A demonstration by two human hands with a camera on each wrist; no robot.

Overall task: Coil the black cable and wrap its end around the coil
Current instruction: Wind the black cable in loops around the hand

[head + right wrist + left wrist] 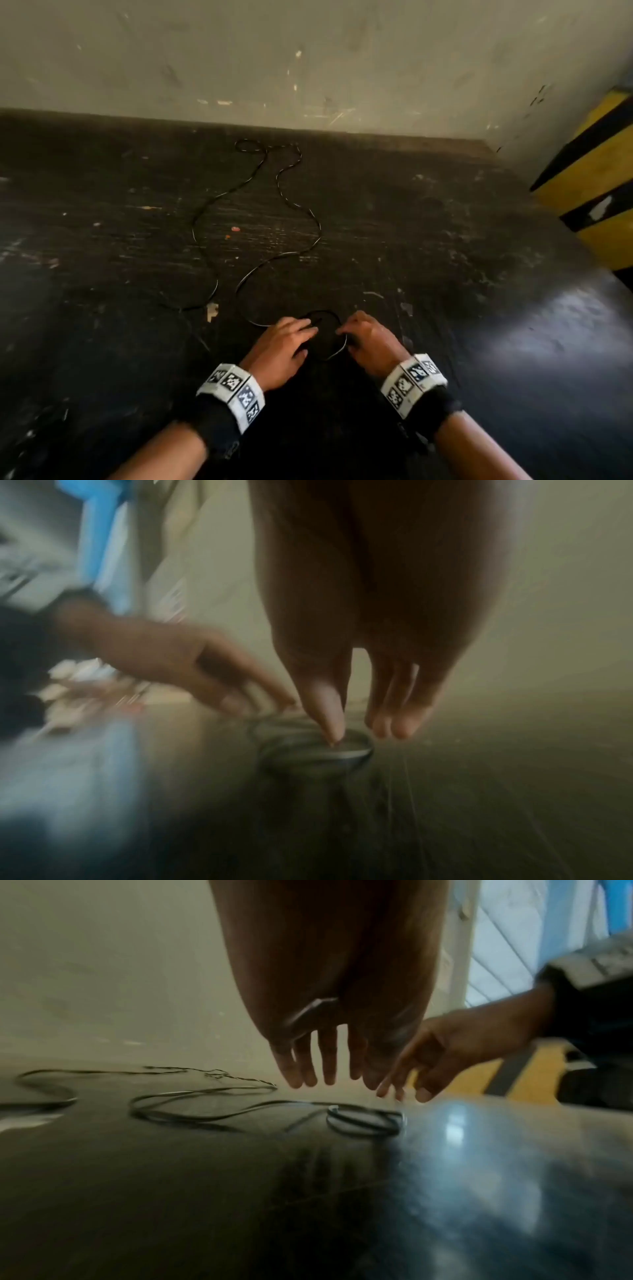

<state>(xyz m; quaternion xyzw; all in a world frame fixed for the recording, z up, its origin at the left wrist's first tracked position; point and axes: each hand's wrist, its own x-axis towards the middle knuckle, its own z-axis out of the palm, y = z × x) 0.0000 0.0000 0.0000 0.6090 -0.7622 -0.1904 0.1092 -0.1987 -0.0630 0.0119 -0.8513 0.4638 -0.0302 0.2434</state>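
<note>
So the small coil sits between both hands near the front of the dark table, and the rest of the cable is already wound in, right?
Not quite. The small coil does sit between the left hand and right hand on the dark table, but the head view shows most of the black cable unwound, snaking toward the wall.

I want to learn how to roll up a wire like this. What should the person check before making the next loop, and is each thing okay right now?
1. A small coil is started on the table: ok.
2. Right hand steadies the coil, with a fingertip down on it: ok.
3. Left hand has a grip on the black cable: not ok; the left wrist view shows its fingers straight, above the table.
4. Loose cable is free of knots: cannot tell; a small loop sits at the far end.
5. Cable's end ready for wrapping: not ok; most of the cable is still uncoiled.
</note>
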